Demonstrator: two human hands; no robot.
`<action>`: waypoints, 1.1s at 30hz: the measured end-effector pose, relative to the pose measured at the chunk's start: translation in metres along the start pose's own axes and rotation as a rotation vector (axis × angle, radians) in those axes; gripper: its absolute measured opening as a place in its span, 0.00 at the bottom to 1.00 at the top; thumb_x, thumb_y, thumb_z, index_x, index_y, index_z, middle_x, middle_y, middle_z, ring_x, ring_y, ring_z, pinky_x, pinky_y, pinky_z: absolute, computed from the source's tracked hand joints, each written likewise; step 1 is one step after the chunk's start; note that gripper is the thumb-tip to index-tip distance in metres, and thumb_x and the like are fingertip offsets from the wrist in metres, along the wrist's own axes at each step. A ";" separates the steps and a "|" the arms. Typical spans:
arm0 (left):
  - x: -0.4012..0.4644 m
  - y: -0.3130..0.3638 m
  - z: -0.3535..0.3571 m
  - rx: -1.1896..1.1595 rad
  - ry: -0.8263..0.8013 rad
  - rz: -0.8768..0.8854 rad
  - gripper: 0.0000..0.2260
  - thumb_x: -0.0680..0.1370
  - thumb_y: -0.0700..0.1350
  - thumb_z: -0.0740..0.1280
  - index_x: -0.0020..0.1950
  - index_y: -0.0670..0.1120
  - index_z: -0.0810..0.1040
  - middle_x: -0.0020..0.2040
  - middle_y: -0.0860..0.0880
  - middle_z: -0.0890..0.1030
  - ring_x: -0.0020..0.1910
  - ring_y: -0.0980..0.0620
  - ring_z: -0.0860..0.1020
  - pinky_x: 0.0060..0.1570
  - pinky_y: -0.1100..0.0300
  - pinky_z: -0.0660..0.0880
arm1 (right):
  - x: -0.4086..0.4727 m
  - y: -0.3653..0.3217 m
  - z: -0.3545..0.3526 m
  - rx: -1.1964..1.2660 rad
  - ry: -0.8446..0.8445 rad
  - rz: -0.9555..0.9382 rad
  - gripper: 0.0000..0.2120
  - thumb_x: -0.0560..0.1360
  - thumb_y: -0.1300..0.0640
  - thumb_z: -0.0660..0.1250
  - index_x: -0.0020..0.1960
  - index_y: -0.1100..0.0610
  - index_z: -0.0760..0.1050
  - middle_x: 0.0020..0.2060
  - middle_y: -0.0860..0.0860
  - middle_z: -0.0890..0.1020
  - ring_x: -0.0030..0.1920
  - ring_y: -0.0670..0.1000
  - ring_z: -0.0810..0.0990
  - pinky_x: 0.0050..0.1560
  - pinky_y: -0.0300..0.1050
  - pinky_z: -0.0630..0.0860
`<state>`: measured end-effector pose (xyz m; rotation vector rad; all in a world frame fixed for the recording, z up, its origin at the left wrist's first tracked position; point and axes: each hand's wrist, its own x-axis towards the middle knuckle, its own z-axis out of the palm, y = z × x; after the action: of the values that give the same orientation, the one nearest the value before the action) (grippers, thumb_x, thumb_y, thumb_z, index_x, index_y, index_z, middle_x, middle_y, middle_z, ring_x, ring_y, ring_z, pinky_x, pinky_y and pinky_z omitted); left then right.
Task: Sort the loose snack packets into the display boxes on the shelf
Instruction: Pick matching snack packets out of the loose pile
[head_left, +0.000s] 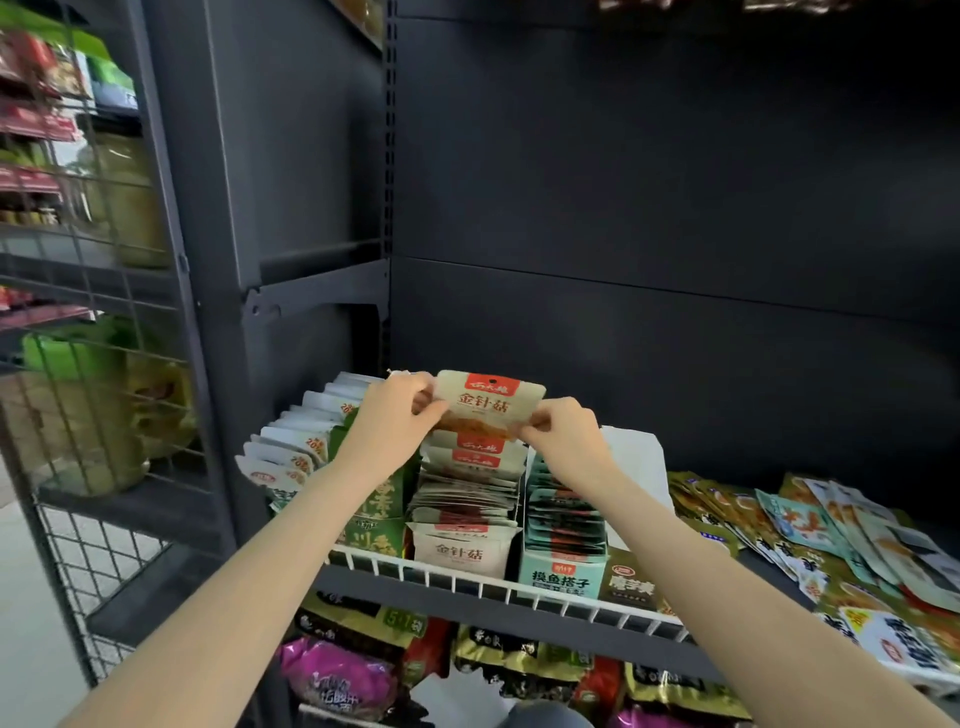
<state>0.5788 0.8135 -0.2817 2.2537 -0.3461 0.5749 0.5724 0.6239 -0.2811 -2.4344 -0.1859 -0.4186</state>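
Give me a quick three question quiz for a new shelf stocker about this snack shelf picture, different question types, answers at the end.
1. True or false: both hands hold the cream packet with the red label.
2. Which display box sits right below that packet? A: green box. B: white box. C: teal box.
3. Fill in: the loose packets lie to the ___ of the boxes.

Key: 1 true: left hand and right hand pinch its sides. 2 B. 3 right.

Open space above display boxes (462, 551); loose packets (810, 525) crowd shelf right.
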 end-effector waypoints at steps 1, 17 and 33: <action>0.000 -0.001 0.000 0.013 -0.025 0.001 0.07 0.77 0.43 0.66 0.54 0.44 0.79 0.50 0.48 0.82 0.45 0.58 0.78 0.40 0.74 0.69 | -0.001 0.001 0.001 -0.002 0.014 0.007 0.09 0.77 0.58 0.65 0.54 0.60 0.80 0.43 0.51 0.82 0.37 0.44 0.75 0.30 0.26 0.67; -0.012 0.023 0.011 0.129 -0.206 0.113 0.06 0.76 0.47 0.68 0.53 0.51 0.79 0.46 0.56 0.81 0.45 0.59 0.79 0.47 0.62 0.77 | -0.015 0.009 -0.013 -0.007 -0.080 -0.118 0.18 0.75 0.68 0.58 0.57 0.54 0.78 0.50 0.48 0.83 0.52 0.45 0.78 0.52 0.31 0.69; -0.001 0.204 0.254 0.099 -0.501 0.234 0.17 0.80 0.44 0.57 0.68 0.42 0.66 0.66 0.44 0.70 0.64 0.45 0.70 0.61 0.49 0.70 | -0.065 0.251 -0.121 -0.119 0.200 0.478 0.22 0.77 0.60 0.62 0.70 0.58 0.64 0.64 0.59 0.73 0.62 0.59 0.72 0.53 0.46 0.70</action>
<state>0.5683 0.4887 -0.3091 2.4533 -0.8551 0.1335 0.5400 0.3511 -0.3611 -2.4275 0.5102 -0.4580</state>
